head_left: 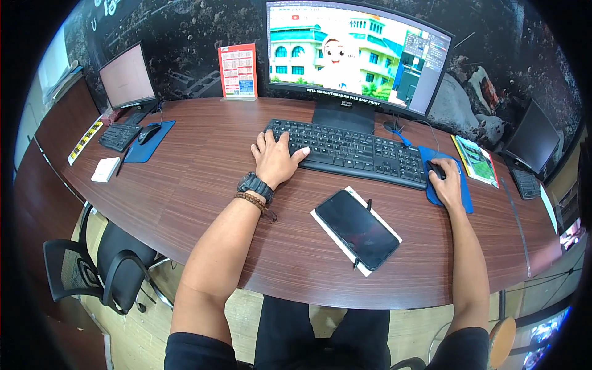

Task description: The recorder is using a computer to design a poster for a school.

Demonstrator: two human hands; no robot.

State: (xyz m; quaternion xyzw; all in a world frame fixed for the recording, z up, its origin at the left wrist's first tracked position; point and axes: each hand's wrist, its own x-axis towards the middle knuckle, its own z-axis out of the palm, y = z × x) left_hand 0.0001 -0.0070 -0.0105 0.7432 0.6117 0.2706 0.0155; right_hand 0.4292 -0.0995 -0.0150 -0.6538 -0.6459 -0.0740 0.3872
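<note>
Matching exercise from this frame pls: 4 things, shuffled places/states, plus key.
Things
1. Left hand
2. Right hand
3. Phone
4. Calendar

Places/states
A. Stands upright, red-bordered
B. Over a mouse
C. Lies flat, screen dark
D. On the left end of the keyboard

Pairs: 1-D, 2-B, 3-C, 4-A

Brightly lit (black, fisheye-bent corners).
</note>
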